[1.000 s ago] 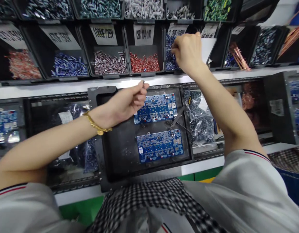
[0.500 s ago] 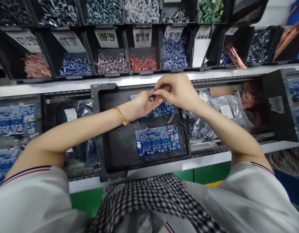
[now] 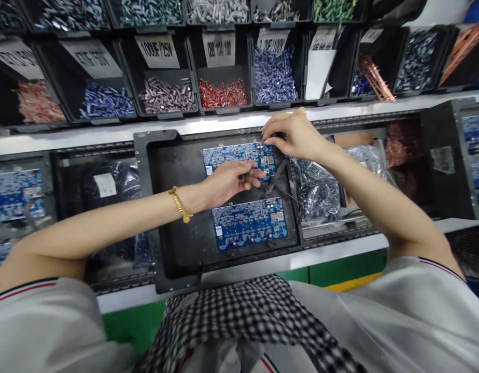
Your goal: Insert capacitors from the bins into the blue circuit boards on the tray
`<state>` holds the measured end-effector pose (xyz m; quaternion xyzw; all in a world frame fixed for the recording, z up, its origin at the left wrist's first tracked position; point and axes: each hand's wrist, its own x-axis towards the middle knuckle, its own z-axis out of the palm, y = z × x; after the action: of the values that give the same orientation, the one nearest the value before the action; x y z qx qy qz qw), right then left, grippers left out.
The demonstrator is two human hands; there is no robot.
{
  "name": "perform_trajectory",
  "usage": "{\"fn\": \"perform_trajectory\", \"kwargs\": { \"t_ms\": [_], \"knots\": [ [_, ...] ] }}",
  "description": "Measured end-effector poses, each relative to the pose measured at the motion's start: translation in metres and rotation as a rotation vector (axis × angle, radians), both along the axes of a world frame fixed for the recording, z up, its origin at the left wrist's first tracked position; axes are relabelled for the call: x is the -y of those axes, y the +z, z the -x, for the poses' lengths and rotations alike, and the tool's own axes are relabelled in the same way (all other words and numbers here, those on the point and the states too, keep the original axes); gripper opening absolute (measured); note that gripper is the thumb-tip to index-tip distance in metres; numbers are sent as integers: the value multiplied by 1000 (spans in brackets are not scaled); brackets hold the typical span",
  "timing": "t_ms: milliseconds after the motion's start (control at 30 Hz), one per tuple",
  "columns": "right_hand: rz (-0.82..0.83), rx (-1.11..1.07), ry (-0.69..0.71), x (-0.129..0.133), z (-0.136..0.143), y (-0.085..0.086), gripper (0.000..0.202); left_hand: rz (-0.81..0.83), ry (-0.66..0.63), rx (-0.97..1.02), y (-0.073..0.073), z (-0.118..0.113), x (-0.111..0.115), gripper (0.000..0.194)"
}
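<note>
Two blue circuit boards lie in a black tray [image 3: 177,248], the upper board [image 3: 231,152] behind the lower board [image 3: 249,225]. My left hand [image 3: 234,181] is over the upper board, palm partly turned up with fingers loosely curled; whatever may lie in it is too small to make out. At the upper board's right end, my right hand [image 3: 288,134] has thumb and forefinger brought together near the corner; anything between them is too small to see. A dark strap-like piece [image 3: 277,181] lies right of the boards.
Behind the tray stand bins of small parts, including red ones [image 3: 223,94], blue ones [image 3: 276,77] and purple ones [image 3: 168,96]. Bagged parts [image 3: 319,191] lie right of the tray, another dark bag [image 3: 125,181] left. More boards [image 3: 16,194] are at far left.
My hands have moved apart. The left went down and slightly left, uncovering much of the upper board; the right moved to that board's right corner. The whole view has shifted slightly.
</note>
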<state>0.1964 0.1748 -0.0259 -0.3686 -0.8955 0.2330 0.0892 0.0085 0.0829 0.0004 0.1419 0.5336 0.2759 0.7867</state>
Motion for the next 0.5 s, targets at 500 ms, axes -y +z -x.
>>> {"fn": "perform_trajectory", "kwargs": {
  "t_ms": [500],
  "knots": [
    [-60, 156, 83, 0, -1, -8, 33, -87, 41, 48, -1, 2, 8, 14]
  ]
}}
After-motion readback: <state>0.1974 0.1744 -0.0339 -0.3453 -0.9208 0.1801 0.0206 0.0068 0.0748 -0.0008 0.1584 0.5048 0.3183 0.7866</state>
